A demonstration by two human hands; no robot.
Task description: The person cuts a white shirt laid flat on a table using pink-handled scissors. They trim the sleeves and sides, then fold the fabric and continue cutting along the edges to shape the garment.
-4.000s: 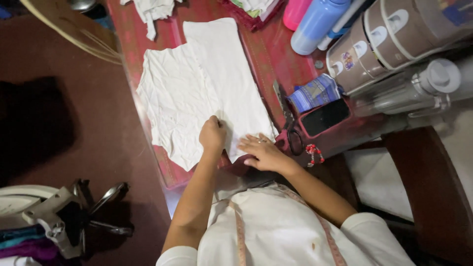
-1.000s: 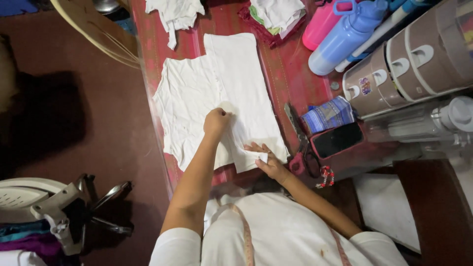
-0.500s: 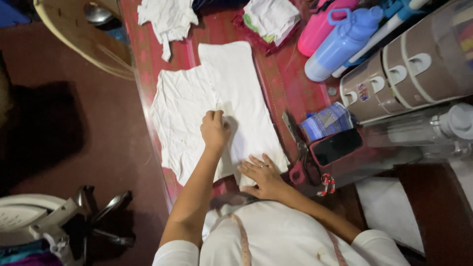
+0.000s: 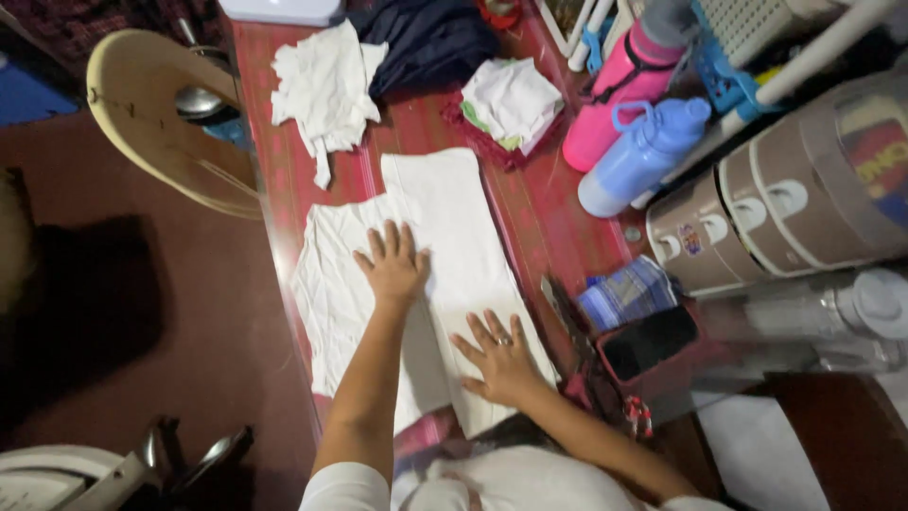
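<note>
Since half a second ago, we see that our left hand [image 4: 392,265] has slid further up the white cut fabric piece [image 4: 416,284], away from our body, and our right hand [image 4: 501,358] has moved a little forward onto the cloth too. Now the left hand lies flat with the fingers spread, palm down, about where the wide piece and the long white rectangular fabric strip [image 4: 454,227] overlap. The right hand is also flat and open, fingers apart, pressing the lower part of the strip near the table edge; it pinches nothing. Both pieces lie on the long red wooden table [image 4: 549,218], near its left edge, with the strip lying partly over the wider piece. Just beside the right hand, to its right, are dark scissors with a red handle [image 4: 577,331], then a blue and white striped small packet [image 4: 626,293] and a black flat phone [image 4: 649,343]. Further up the table we see a crumpled white cloth scrap [image 4: 322,90], a dark navy cloth [image 4: 430,43] and a small folded white bundle [image 4: 511,99]. Near the far right side lie a pink bottle [image 4: 615,90] and a light blue bottle with a handle [image 4: 643,156], touching each other.
</note>
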